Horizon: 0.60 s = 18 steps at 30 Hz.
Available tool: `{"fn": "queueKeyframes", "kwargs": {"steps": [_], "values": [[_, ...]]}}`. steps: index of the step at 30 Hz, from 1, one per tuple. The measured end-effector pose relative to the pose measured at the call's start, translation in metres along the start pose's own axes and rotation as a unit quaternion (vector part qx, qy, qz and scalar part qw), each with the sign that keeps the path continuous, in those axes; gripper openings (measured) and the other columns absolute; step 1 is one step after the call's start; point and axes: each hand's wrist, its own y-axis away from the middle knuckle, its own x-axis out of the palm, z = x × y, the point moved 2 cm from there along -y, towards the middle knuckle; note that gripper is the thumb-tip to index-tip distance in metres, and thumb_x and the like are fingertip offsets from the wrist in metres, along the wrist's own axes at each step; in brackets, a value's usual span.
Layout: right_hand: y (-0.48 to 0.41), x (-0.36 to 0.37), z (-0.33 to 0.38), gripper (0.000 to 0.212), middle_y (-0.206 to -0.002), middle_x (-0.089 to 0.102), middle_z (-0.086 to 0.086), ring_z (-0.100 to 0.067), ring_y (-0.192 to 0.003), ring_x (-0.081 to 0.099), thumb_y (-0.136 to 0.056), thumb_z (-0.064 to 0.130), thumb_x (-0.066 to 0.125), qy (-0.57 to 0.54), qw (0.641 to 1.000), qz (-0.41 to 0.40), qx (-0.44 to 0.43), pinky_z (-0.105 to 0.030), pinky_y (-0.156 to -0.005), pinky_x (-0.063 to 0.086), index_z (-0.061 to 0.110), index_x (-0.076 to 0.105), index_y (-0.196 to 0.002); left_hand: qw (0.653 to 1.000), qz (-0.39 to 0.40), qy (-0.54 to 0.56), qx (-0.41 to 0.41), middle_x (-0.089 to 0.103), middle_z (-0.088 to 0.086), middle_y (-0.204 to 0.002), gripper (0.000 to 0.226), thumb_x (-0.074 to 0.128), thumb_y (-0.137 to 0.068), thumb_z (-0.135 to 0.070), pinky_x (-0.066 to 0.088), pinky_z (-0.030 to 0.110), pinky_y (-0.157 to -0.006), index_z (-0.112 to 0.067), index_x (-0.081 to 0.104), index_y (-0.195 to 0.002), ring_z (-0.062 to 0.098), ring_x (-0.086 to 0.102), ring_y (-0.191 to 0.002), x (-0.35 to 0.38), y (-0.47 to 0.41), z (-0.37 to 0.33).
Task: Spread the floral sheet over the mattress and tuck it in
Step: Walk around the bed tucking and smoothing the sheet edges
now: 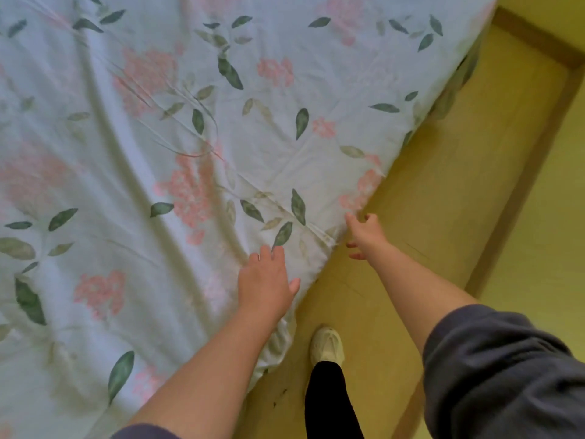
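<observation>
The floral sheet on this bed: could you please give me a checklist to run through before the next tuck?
1. Floral sheet spread out to the near edge: ok.
2. Sheet smooth: not ok, long folds cross it on the left.
3. Left hand resting flat on the sheet near the edge: ok.
4. Right hand gripping the sheet's edge: cannot tell, blurred.
5. Edge tucked below the left hand: not ok, bunched fabric sits there.
6. Shoe planted on the floor beside the bed: ok.
</observation>
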Motion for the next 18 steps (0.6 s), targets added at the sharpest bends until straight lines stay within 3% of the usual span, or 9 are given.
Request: {"fn": "queueKeyframes", "kwargs": {"steps": [2, 4, 7, 9, 13, 15, 18], "values": [[-0.031, -0.013, 0.020, 0.051, -0.126, 0.055, -0.011, -0.029, -0.086, 0.064, -0.093, 0.044, 0.051, 0.022, 1.000, 0.009, -0.006, -0.033, -0.057, 0.051, 0.011, 0.040, -0.130, 0.999, 0.002, -0.006, -0.033, 0.041, 0.006, -0.125, 0.062, 0.043, -0.090, -0.059, 0.043, 0.033, -0.080, -0.013, 0.032, -0.131, 0.023, 0.044, -0.111, -0.005, -0.035, -0.024], [-0.049, -0.022, 0.031, 0.033, -0.111, 0.062, -0.017, -0.030, -0.076, 0.063, -0.096, 0.041, 0.047, 0.057, 0.998, 0.007, -0.036, -0.030, -0.052, 0.047, 0.009, 0.051, -0.101, 0.998, 0.018, 0.008, -0.054, 0.044, 0.005, -0.126, 0.052, 0.044, -0.094, -0.051, 0.043, 0.033, -0.081, -0.013, 0.036, -0.129, 0.023, 0.045, -0.114, -0.006, -0.058, -0.036], [-0.071, -0.037, 0.038, 0.042, -0.088, 0.067, -0.019, -0.035, -0.076, 0.064, -0.096, 0.049, 0.045, 0.160, 0.979, 0.017, -0.122, -0.039, -0.061, 0.052, 0.016, 0.050, -0.069, 0.998, 0.030, 0.044, -0.044, 0.059, 0.005, -0.115, 0.018, 0.038, -0.099, -0.024, 0.040, 0.034, -0.070, -0.018, 0.048, -0.113, 0.025, 0.057, -0.102, -0.006, -0.084, -0.039], [-0.075, -0.050, 0.037, 0.038, -0.077, 0.065, -0.015, -0.035, -0.074, 0.062, -0.097, 0.036, 0.047, 0.207, 0.962, 0.017, -0.175, -0.043, -0.064, 0.051, 0.016, 0.048, -0.065, 0.997, 0.034, 0.070, -0.017, 0.064, 0.005, -0.103, 0.018, 0.036, -0.098, -0.022, 0.037, 0.032, -0.066, -0.020, 0.052, -0.104, 0.027, 0.061, -0.092, -0.013, -0.091, -0.038], [-0.065, -0.094, 0.041, 0.035, -0.060, 0.048, -0.002, -0.019, -0.055, 0.041, -0.097, 0.022, 0.045, 0.201, 0.951, -0.058, -0.228, -0.033, -0.050, 0.026, 0.017, 0.041, -0.062, 0.986, -0.001, 0.143, 0.085, 0.055, 0.002, -0.076, 0.017, 0.038, -0.097, -0.027, 0.030, 0.032, -0.057, -0.020, 0.040, -0.082, 0.025, 0.053, -0.069, -0.035, -0.087, -0.056], [-0.070, -0.108, 0.045, 0.034, -0.062, 0.055, -0.003, -0.019, -0.055, 0.045, -0.097, 0.023, 0.045, 0.238, 0.951, -0.025, -0.196, -0.031, -0.051, 0.032, 0.015, 0.047, -0.064, 0.988, 0.016, 0.126, 0.087, 0.057, 0.004, -0.080, 0.016, 0.038, -0.097, -0.028, 0.031, 0.032, -0.058, -0.020, 0.042, -0.084, 0.027, 0.055, -0.073, -0.038, -0.091, -0.065], [-0.086, -0.109, 0.048, 0.027, -0.071, 0.063, -0.005, -0.019, -0.053, 0.053, -0.096, 0.017, 0.045, 0.304, 0.944, 0.093, -0.090, -0.026, -0.051, 0.039, 0.015, 0.052, -0.069, 0.992, 0.103, 0.037, 0.063, 0.064, 0.010, -0.102, 0.020, 0.036, -0.097, -0.027, 0.039, 0.035, -0.070, -0.016, 0.053, -0.099, 0.030, 0.058, -0.094, -0.031, -0.101, -0.069]]}}
